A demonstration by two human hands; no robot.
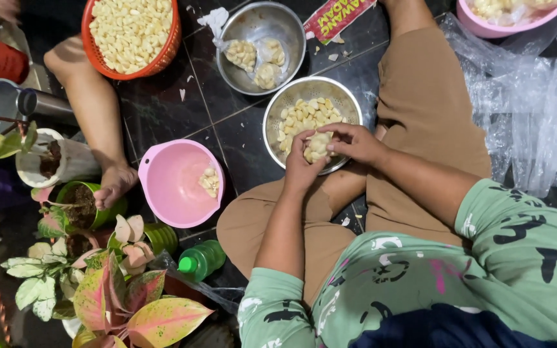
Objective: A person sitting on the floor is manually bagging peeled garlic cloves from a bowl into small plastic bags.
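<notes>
Both hands meet over the near rim of the metal colander (349, 96) of peeled garlic cloves. My left hand (299, 169) and right hand (354, 142) are cupped narrowly around a small clear bag of garlic (318, 145), its long axis running left to right. I see both forearms bent inward above my folded legs. A pink bowl (174, 187) stands to the left.

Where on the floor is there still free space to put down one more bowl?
Bare dark tile lies between the orange basket, the steel bowl and the pink bowl; a narrower strip runs between pink bowl and colander. It is crowded at the colander, where left hand and right hand hold a bag of garlic, and by the plants.
</notes>
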